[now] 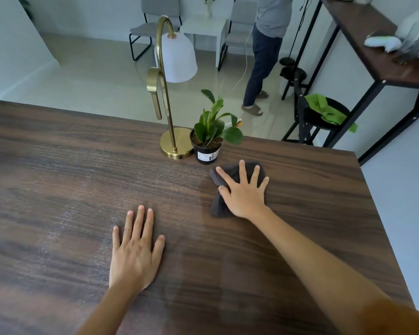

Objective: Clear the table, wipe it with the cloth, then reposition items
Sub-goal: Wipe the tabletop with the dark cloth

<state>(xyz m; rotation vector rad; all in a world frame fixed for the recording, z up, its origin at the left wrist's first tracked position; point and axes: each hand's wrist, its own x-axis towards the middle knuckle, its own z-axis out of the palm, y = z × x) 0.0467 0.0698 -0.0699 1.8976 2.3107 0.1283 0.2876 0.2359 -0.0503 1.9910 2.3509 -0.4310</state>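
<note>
Right hand (243,189) lay flat, fingers spread, pressing dark cloth (218,204) onto table (58,177); left hand (134,250) open, empty, palm down. Wiping step, apparently. Lamp (176,143) and potted plant (208,141) stood just beyond; next stroke likely needed them shifted.

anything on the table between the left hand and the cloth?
No. In the head view only bare tabletop lies between the left hand and the dark cloth under the right hand.
</note>
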